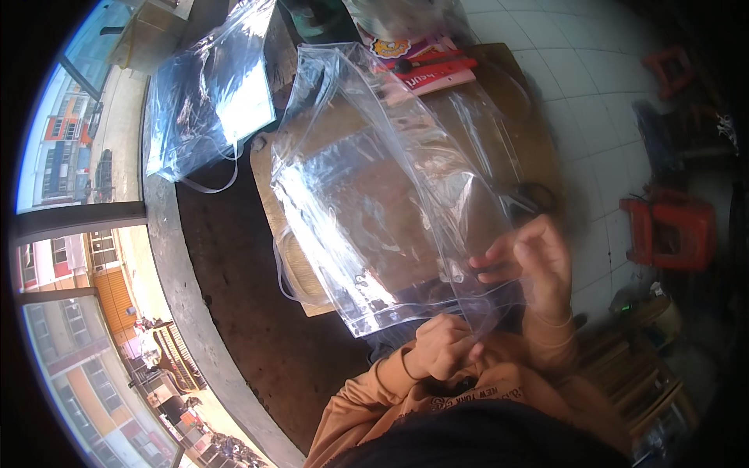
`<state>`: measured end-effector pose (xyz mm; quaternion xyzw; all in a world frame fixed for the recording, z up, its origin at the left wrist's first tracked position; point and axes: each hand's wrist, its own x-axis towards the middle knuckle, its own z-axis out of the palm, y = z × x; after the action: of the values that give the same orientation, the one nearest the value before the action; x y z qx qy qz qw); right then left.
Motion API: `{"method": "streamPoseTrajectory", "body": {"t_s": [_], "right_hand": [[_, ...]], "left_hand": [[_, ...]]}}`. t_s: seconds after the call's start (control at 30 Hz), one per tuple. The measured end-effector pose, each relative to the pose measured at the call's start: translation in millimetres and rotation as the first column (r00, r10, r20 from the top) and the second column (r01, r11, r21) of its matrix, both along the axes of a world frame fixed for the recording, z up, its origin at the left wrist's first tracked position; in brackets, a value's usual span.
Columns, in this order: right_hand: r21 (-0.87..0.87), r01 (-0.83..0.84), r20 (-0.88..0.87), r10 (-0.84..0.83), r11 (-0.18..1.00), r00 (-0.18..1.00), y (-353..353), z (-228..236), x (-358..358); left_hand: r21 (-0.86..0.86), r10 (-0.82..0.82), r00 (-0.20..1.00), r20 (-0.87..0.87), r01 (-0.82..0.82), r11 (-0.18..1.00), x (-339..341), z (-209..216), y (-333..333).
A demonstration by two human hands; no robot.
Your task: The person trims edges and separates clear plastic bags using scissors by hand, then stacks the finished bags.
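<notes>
Both hands grip clear plastic bag (374, 195): left hand (441, 347) pinches bottom edge, right hand (530, 261) holds side w/ fingers closed; keep edge taut, grip firm.

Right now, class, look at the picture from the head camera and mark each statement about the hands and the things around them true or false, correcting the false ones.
1. Both hands grip the clear plastic bag. True: the left hand and the right hand pinch its near edge.
2. The bag lies flat on the board. False: it is held up above the wooden board.
3. A second clear bag lies at the far left, by the window. True.
4. The stool on the tiled floor is blue. False: it is red.
5. The person's sleeves are orange. True: see the left sleeve.
</notes>
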<state>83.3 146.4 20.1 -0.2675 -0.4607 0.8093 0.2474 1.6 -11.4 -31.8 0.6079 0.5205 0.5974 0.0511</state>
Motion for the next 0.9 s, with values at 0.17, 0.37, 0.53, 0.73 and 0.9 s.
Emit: {"method": "streamPoseTrajectory", "body": {"t_s": [0.17,0.37,0.53,0.73,0.9], "right_hand": [[0.02,0.01,0.002,-0.01,1.0,1.0,-0.8,-1.6,1.4],[0.216,0.019,0.006,-0.021,0.976,1.0,-7.5,-6.0,-1.8],[0.393,-0.15,-0.097,0.203,0.907,0.974,-2.1,-3.4,3.4],[0.58,-0.344,-0.274,0.574,0.739,0.772,7.8,11.0,3.7],[0.277,-0.662,-0.585,0.669,0.696,0.459,-4.8,12.6,-0.8]], "left_hand": [[0.003,0.0,1.0,-0.009,0.0,1.0,1.2,-0.3,0.2],[-0.084,0.129,0.99,-0.062,-0.134,0.987,-4.8,6.3,2.1],[-0.086,0.476,0.855,-0.203,-0.5,0.862,-92.7,53.0,-3.6],[0.15,0.459,0.636,-0.621,-0.477,0.866,-160.0,136.3,16.0],[-0.086,0.152,0.723,-0.674,-0.281,0.956,-171.5,153.4,3.8]]}}
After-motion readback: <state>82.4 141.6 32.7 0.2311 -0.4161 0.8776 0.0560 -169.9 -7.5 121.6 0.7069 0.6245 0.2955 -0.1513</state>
